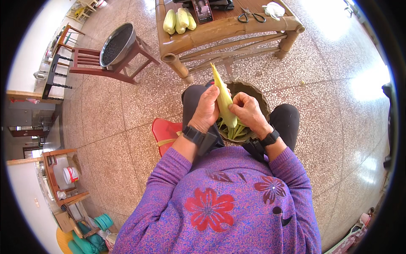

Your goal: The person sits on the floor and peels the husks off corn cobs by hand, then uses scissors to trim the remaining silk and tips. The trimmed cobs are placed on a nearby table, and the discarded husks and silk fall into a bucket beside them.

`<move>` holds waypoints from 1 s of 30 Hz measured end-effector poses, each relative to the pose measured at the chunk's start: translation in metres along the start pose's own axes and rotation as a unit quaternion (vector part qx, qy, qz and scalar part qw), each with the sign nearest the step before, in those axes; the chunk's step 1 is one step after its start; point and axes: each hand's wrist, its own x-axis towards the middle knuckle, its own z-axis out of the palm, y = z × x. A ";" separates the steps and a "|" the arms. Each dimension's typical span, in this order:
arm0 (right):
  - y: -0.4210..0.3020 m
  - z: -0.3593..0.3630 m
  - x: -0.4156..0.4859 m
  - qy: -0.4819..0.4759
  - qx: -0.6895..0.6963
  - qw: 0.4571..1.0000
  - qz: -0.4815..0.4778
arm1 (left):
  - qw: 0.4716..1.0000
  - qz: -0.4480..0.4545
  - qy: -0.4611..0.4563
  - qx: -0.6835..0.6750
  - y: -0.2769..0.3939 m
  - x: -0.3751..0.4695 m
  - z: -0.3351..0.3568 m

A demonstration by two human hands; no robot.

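My left hand is closed around an ear of corn in its pale green husk, thumb along its side, the pointed yellowish tip away from me. My right hand pinches the husk near the thick lower end. Between my knees and below the hands stands a round basket with green husk strips in it. Several pale ears of corn lie at the left front of the bamboo table, beside a phone. Scissors with black handles rest farther right.
A metal basin of dark material sits on a reddish wooden chair at the left. A red plastic thing lies on the floor by my left leg. On the table's right is a crumpled white bag.
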 end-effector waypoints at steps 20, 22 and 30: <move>0.013 0.002 0.001 0.049 0.173 0.983 0.033 | 0.999 -0.023 -0.036 -0.003 0.005 0.000 0.006; 0.013 0.003 0.001 0.028 0.216 0.975 0.047 | 0.998 -0.046 -0.039 -0.019 0.006 -0.001 0.004; 0.013 -0.002 -0.001 0.011 0.350 0.928 0.128 | 0.995 -0.081 0.018 -0.063 0.000 -0.008 0.009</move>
